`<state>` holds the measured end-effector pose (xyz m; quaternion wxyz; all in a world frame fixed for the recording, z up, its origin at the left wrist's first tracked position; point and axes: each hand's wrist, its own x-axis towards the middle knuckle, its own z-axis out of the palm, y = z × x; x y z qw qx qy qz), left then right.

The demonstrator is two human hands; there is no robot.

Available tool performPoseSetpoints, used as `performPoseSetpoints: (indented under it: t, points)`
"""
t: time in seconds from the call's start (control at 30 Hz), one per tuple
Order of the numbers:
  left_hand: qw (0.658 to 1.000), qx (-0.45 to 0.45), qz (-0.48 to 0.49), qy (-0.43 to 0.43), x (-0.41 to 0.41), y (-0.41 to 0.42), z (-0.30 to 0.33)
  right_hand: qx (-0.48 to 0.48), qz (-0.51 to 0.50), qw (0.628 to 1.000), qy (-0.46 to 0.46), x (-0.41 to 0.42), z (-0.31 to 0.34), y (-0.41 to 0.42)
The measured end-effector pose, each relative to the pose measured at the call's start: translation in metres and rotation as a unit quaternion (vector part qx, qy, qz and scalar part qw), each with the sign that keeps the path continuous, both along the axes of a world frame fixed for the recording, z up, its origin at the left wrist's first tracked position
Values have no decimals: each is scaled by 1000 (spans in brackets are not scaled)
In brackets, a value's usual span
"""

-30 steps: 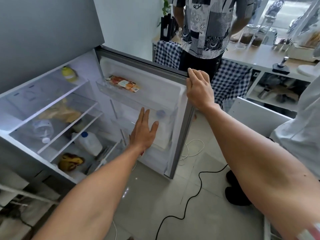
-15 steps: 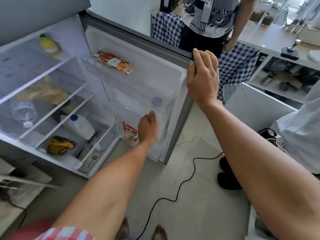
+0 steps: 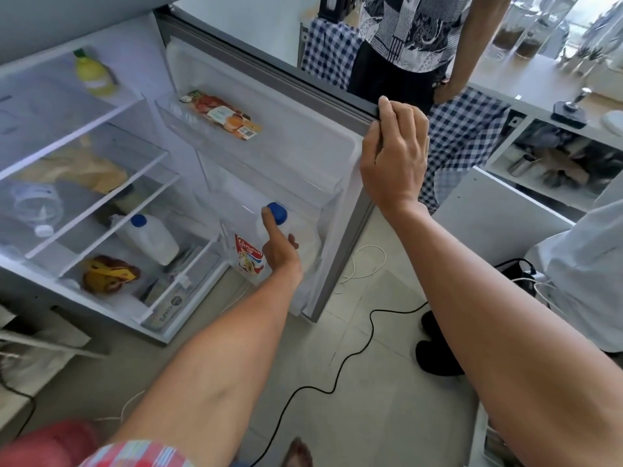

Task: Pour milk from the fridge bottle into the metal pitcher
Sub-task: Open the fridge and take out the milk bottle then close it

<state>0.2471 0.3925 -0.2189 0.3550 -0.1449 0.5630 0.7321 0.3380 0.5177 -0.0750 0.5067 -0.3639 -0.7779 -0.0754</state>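
A white milk bottle with a blue cap (image 3: 277,213) stands in the lower door shelf of the open fridge. My left hand (image 3: 280,248) reaches into that shelf and grips the bottle just below the cap, thumb pointing up beside it. The bottle's lower part is hidden by my hand and the shelf wall. My right hand (image 3: 393,156) grips the top edge of the fridge door (image 3: 286,139) and holds it open. A small metal vessel (image 3: 521,164) sits on a low shelf at the far right; I cannot tell whether it is the pitcher.
A second blue-capped milk bottle (image 3: 150,238) lies on a lower fridge shelf. A Carnation carton (image 3: 248,255) stands left of my hand. Another person (image 3: 413,32) stands behind the door. A black cable (image 3: 337,379) crosses the floor, and a white counter (image 3: 499,210) is at the right.
My left hand went from flat against the door shelf to reaching in and closing round the blue-capped bottle. The view has tilted down and moved closer. My right hand stays on the door edge.
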Motion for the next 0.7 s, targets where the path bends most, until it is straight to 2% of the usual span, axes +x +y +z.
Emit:
performPoseSetpoints:
  t: [0.07,0.23,0.4,0.57,0.7]
  points:
    - [999,-16,43,-19,-2,-5,1,-5,-4,1000,-1,-1,-1,1]
    - [991,11,126,-37,-17,-19,8,-12,-9,1000,-6,-1,-1,1]
    - [992,16,123,-6,-15,-37,39,-49,7,999,-12,1,2,-5]
    - [987,-65,87,116,-12,-66,63,-86,29,994,-58,9,10,-14]
    - [948,-160,52,271,-16,-94,79,-105,38,990,-84,13,15,-28]
